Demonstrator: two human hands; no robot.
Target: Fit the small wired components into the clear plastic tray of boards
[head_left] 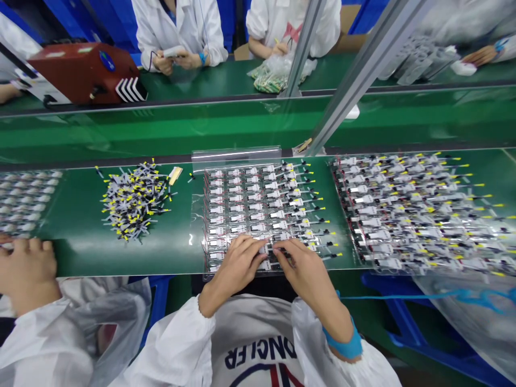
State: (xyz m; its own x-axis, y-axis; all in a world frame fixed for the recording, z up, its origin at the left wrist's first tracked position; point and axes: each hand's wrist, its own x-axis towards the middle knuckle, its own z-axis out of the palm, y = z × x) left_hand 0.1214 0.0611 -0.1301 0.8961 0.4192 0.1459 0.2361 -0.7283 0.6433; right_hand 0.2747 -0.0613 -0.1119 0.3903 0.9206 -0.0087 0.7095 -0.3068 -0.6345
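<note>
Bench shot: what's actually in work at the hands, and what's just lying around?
In work:
left hand
right hand
clear tray of wired parts

Lying around:
heap of loose yellow-tipped pieces
filled tray to the right
red machine on the far belt

A red bench machine [83, 74] stood at 10 o'clock on the far green conveyor belt [209, 80]. A co-worker [177, 27] in a white smock at 11 o'clock held a small white item, and a clear bag of green-and-yellow parts [274, 75] lay at 12 o'clock beside an aluminium upright [304, 48]. On the near green belt [72, 258], a loose pile of yellow-tipped leads [135, 201] lay at 10 o'clock, a filled tray of wired parts [419, 215] lay at 3 o'clock, and a second co-worker's hand [28, 269] rested at 9 o'clock.
</note>
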